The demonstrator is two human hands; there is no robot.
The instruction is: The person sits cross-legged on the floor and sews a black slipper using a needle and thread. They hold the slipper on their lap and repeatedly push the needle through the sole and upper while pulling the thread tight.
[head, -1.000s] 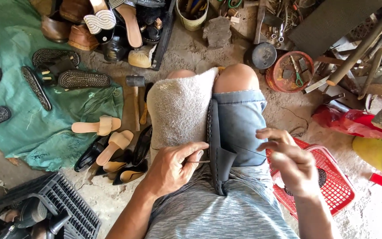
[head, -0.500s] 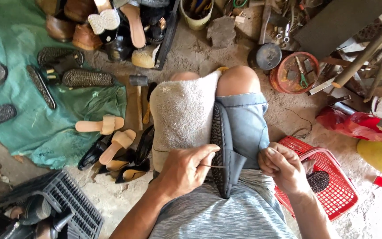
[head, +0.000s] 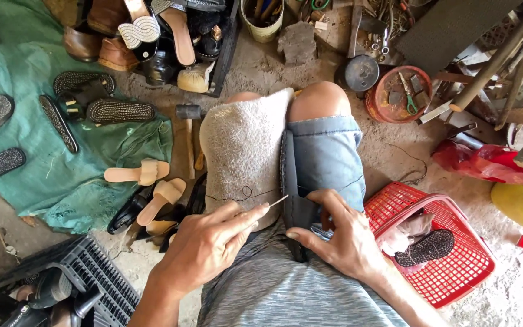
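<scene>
Two hands work: left hand [head: 204, 245] pinches a thin metal needle [head: 278, 200]; right hand [head: 340, 236] clamps the dark, stiff-looking rubber shoe sole [head: 292, 181] by its edge.

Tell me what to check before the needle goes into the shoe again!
1. Needle pinched in the left hand: ok.
2. Thread lying loose, no knot: cannot tell; it loops on the towel.
3. Shoe clamped on edge between the knees: ok.
4. Right hand gripping the shoe: ok.
5. Right fingers clear of the needle tip: ok, they sit beside it, apart.
</scene>
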